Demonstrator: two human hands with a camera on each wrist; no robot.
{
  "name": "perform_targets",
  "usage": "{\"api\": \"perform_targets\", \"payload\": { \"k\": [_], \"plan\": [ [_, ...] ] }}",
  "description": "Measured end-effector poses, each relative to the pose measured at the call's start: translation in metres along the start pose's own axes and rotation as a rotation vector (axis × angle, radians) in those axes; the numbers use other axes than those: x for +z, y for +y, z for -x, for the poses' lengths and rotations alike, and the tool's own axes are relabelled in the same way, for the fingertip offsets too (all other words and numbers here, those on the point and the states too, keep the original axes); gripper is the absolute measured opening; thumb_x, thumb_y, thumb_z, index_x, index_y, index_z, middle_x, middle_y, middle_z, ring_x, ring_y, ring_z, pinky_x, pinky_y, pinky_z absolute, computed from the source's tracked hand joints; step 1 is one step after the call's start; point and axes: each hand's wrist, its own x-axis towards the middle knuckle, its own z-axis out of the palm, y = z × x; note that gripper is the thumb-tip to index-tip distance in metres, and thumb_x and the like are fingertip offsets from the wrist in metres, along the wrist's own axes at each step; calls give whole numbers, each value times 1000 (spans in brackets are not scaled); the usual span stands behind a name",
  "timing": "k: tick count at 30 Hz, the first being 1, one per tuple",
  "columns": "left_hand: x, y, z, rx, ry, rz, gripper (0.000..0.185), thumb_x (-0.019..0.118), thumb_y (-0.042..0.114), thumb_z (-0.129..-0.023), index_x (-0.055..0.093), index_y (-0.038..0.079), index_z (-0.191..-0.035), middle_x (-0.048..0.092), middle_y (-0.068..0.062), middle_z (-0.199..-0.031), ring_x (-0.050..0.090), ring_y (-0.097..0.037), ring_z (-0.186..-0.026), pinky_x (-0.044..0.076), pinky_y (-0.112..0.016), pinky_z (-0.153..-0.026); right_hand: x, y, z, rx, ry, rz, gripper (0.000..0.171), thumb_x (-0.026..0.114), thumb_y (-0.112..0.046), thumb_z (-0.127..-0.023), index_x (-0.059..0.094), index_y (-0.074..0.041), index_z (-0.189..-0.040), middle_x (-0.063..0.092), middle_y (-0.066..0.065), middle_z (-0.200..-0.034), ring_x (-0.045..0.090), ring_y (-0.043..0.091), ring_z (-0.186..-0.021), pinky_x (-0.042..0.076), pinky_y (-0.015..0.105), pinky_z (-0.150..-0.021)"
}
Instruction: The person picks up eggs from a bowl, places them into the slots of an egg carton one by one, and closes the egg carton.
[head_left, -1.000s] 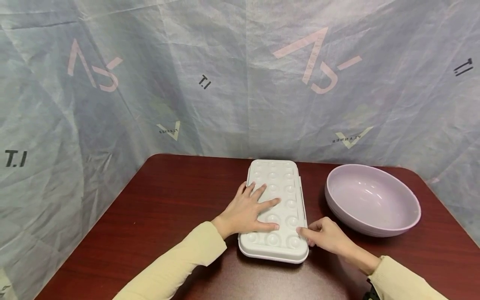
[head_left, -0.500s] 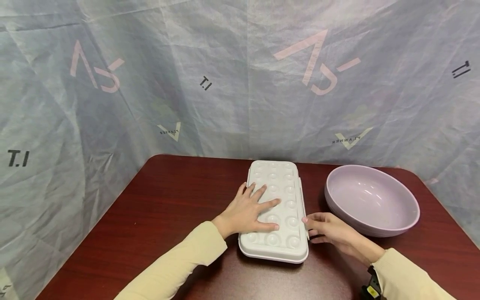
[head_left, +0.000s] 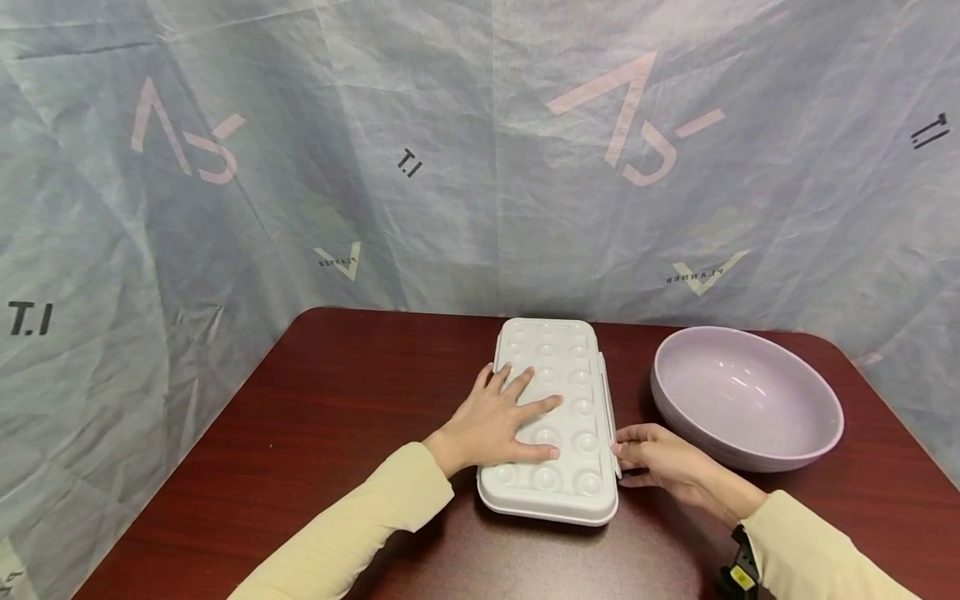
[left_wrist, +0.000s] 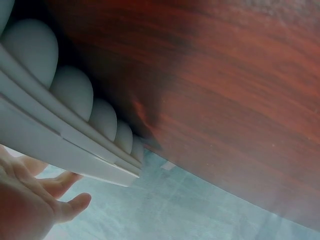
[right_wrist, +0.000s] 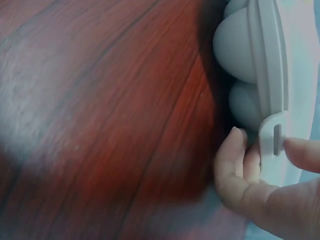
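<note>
A shut white plastic egg box (head_left: 558, 362) with a dimpled lid lies lengthwise on the dark red table (head_left: 337, 408). My left hand (head_left: 525, 410) lies flat on the lid with its fingers spread, pressing down. In the left wrist view, the box's rounded cups (left_wrist: 75, 95) show from the side above that hand (left_wrist: 35, 205). My right hand (head_left: 624, 454) is at the box's right edge near the front. In the right wrist view, its fingers (right_wrist: 231, 165) pinch the small white latch (right_wrist: 276, 142) on the box's rim.
A large empty lilac bowl (head_left: 750, 400) stands on the table right of the box, close behind my right hand. Crinkled grey sheeting (head_left: 300, 167) walls in the table at the back and both sides.
My right hand has slid from the box's front right corner back along the right edge and taken hold of the side latch. The left hand and the box have not moved.
</note>
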Motion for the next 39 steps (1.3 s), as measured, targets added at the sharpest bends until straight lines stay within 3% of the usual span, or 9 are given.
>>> {"api": "perform_targets", "payload": {
  "k": [8, 14, 18, 23, 27, 31, 35, 39],
  "plan": [
    [0, 0, 0, -7, -7, 21, 71, 25, 80, -77, 29, 46, -139, 31, -11, -147, 26, -41, -133, 16, -57, -107, 2, -3, -3, 15, -19, -9, 46, 45, -6, -90, 26, 20, -123, 58, 2, -89, 57, 9, -82, 48, 37, -78],
    [2, 0, 0, -3, -1, 24, 70, 25, 79, -78, 29, 46, -139, 32, -11, -147, 27, -41, -133, 16, -57, -106, -2, -2, -7, 16, -56, -52, 42, 49, -5, -86, 33, 17, -118, 59, -3, -83, 56, 8, -79, 47, 35, -77],
    [2, 0, -1, -2, 13, 5, 70, 25, 79, -78, 28, 47, -139, 33, -11, -146, 28, -41, -132, 18, -57, -106, -3, -4, -7, 30, -22, -33, 46, 51, -5, -85, 32, 18, -120, 60, -3, -83, 57, 9, -79, 47, 36, -78],
    [1, 0, -1, -11, -5, 7, 70, 24, 80, -77, 27, 47, -139, 32, -11, -147, 27, -41, -133, 18, -57, -106, 2, -7, -4, 71, 131, 65, 52, 54, -7, -84, 30, 18, -123, 61, 5, -86, 59, 14, -80, 51, 40, -77],
    [1, 0, -1, -12, -9, 20, 70, 25, 79, -78, 28, 46, -139, 31, -11, -147, 26, -41, -134, 17, -57, -106, 8, -12, -2, 96, 263, 231, 33, 57, -8, -84, 47, 14, -105, 62, 10, -82, 61, 18, -75, 53, 41, -70],
    [3, 0, 0, -9, -4, 28, 70, 25, 79, -78, 28, 46, -140, 31, -11, -147, 26, -41, -134, 15, -57, -107, 15, -15, 0, 67, 341, 368, 17, 58, -6, -83, 56, 9, -93, 63, 10, -77, 63, 20, -72, 52, 41, -63],
    [5, 0, 0, -5, 4, 23, 70, 24, 79, -78, 28, 45, -140, 31, -11, -147, 26, -42, -134, 16, -57, -107, 18, -19, 4, 45, 340, 415, 14, 53, -5, -85, 59, 7, -91, 65, 9, -76, 62, 21, -75, 51, 41, -62],
    [4, -1, 0, -2, 12, 11, 71, 22, 79, -78, 29, 45, -140, 32, -11, -146, 27, -41, -133, 16, -57, -107, 18, -28, 9, 59, 254, 436, 26, 51, -19, -91, 64, 4, -93, 61, 5, -76, 57, 19, -77, 50, 41, -65]
  ]
}}
